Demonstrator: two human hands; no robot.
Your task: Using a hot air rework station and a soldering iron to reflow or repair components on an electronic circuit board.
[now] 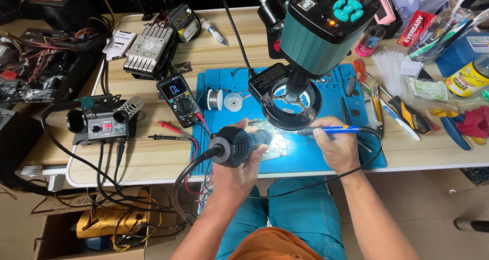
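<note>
Nearest the camera, the person's knees in teal trousers sit under the edge of the wooden surface [153, 160]. Just above them the left hand [239, 160] has its grip wrapped firmly round the black hot-air handle [237, 145], whose thick black cable drops off the front edge toward the floor. The nozzle points right, toward the brightly lit circuit board [272, 143] lying on the blue work mat [316, 155]. The right hand [338, 145] has its grip pinched closed on a blue-handled soldering iron [336, 130], held like a pen; its tip reaches left to the board, close to the nozzle. The iron's black cord loops round the right wrist and off the front edge.

Directly over the board hangs the ring light [291, 104] of a teal microscope camera [318, 30], which hides part of the board. To the left on the mat stand two small solder spools [224, 101]. Beside the mat's left edge lies a black multimeter [179, 99] with red and black probes [165, 130] trailing toward the front. Further left sits a soldering station [104, 122] with a coiled iron holder.

Right of the mat lie screwdrivers, tweezers and blue-handled pliers [451, 127], near a red cloth [476, 121]. At the back of the surface rest a grey finned metal block [147, 48], a small syringe-like tube [214, 31], a bundle of white cable ties [389, 69] and a yellow-labelled bottle [468, 79].
</note>
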